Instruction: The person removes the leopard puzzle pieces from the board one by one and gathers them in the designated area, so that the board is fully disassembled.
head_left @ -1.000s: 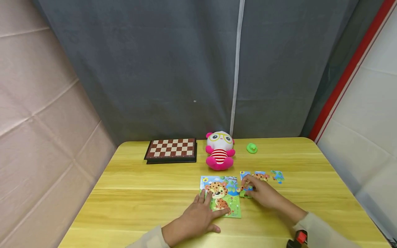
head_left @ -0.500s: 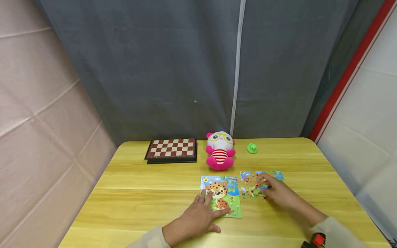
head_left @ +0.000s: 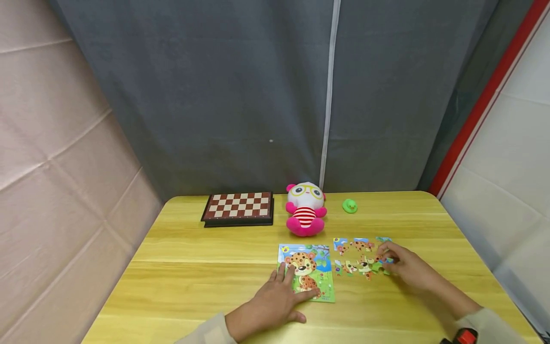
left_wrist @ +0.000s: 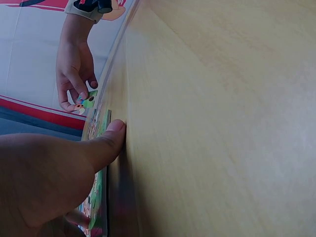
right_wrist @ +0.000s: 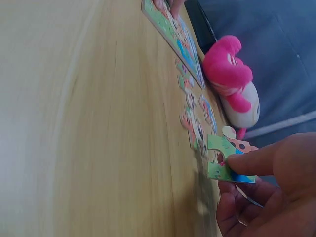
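Note:
My left hand [head_left: 275, 301] lies with spread fingers on a square leopard jigsaw puzzle [head_left: 322, 279], its thumb beside the puzzle's near edge on the table. To the right, my right hand [head_left: 406, 268] pinches a green jigsaw piece [right_wrist: 217, 173] between thumb and fingers. In the right wrist view this piece is held tilted, close over the wood, with its round knob sticking out. Loose jigsaw pieces [head_left: 361, 245] lie in two rough rows between the puzzle and my right hand. A blue-green piece [head_left: 384, 239] at the back right is partly hidden behind the fingers.
Behind the puzzle sits a pink and white plush panda [head_left: 305, 224]. A folded chessboard [head_left: 237, 208] lies at the back left of the wooden table [head_left: 206, 267], and a small green rubber duck [head_left: 350, 206] at the back right. A grey curtain [head_left: 215, 95] hangs behind.
My right hand has moved to the right along the front row, carrying the green jigsaw piece. More loose pieces now show where it was. The left hand has stayed on the puzzle.

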The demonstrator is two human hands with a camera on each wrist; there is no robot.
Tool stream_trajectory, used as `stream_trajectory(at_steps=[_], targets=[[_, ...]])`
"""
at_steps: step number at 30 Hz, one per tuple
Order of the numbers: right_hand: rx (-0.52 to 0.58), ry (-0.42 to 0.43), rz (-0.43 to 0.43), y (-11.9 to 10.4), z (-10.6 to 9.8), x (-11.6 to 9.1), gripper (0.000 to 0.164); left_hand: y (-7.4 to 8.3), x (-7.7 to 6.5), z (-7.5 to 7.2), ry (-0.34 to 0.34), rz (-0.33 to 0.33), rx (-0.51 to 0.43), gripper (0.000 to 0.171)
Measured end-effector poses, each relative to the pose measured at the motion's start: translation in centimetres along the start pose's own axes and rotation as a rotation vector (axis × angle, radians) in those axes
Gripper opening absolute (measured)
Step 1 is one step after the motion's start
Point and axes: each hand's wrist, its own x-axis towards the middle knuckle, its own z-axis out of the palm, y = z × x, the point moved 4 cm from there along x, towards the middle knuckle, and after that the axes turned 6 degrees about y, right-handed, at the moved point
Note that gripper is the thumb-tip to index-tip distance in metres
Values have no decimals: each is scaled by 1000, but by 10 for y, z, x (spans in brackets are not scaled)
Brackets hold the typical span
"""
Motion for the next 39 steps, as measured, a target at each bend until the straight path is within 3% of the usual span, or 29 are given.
stream_trajectory(at_steps=[15,26,39], targets=[[-52,20,-26,16,-15,-9,17,0,0,0,-8,-13,-9,71],[-234,96,-8,21,-12,-13,21,0,0,1,-6,-8,-4,72],[-281,144,-58,28,-10,-14,26,0,0,1,-9,-7,6,71]])
